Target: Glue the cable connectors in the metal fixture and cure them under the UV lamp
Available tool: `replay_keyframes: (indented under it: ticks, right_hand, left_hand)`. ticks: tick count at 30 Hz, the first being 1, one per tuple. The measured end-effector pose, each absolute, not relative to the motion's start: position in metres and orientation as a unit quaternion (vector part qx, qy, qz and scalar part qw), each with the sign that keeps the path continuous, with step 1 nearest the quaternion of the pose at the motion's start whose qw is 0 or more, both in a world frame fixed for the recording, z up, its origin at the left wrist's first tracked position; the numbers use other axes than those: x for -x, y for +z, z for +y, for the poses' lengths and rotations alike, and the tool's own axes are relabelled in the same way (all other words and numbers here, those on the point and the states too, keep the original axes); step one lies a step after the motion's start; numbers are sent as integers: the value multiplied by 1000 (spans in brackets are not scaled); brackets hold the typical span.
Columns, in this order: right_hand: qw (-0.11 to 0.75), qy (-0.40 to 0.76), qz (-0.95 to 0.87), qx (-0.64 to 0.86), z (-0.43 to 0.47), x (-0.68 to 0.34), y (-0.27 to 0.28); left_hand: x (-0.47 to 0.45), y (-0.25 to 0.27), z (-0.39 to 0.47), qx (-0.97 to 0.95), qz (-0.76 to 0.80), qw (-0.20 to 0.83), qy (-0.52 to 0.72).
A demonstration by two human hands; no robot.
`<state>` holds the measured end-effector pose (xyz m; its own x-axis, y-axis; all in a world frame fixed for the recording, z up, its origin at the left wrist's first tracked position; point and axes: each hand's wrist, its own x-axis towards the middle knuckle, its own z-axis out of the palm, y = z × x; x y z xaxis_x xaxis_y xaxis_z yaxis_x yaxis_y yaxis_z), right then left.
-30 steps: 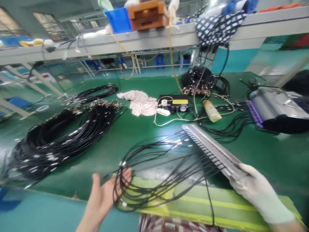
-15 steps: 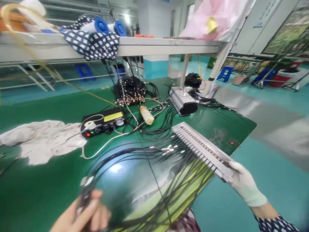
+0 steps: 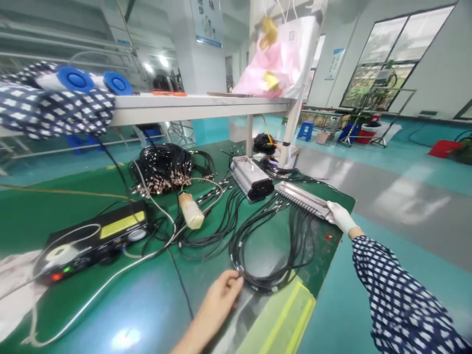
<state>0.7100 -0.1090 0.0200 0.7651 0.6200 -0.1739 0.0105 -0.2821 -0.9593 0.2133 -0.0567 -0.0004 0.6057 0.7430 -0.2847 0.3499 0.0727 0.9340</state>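
My bare left hand (image 3: 224, 294) has its fingers closed at the near edge of a loop of thin black cables (image 3: 254, 282), which lies curved on the green table. At the right table edge my right hand (image 3: 341, 217), in a white glove, grips the near end of a long silver metal bar (image 3: 304, 199). The black cables run out of the bar's side. Just beyond the bar's far end stands a silver metal housing (image 3: 252, 174) with a black end, and more black cables come from it.
A large bundle of black cables (image 3: 162, 164) with metal tips lies at the back. A black control box (image 3: 99, 241) and a whitish bottle (image 3: 191, 211) sit left of the loop. A yellow-green sheet (image 3: 283, 319) covers the near corner. A white shelf (image 3: 206, 105) spans the back.
My right hand has carried the metal bar away from me, near the silver housing. My left hand has moved right with the cables, which now form a loop. The view has turned right.
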Motion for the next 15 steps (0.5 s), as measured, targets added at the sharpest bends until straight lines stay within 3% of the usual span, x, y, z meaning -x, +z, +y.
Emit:
replay_keyframes:
  ticks: [4,6,10,15]
  right_hand:
    - [429,252,-235,835,-91,-723,27]
    - [379,243,-265,853,-82,-728,41]
    - [331,183,-347,858,-22,-722,86]
    - [334,123,-484,800,128,-652,112]
  left_hand:
    - [-141,-11,-26,-767,495,329,241]
    - [-105,-16,-10,-779,523,238,251]
    - [-66,-29,16,-783,564,125,230]
    - [-63,-41,23,-802,555,57,213]
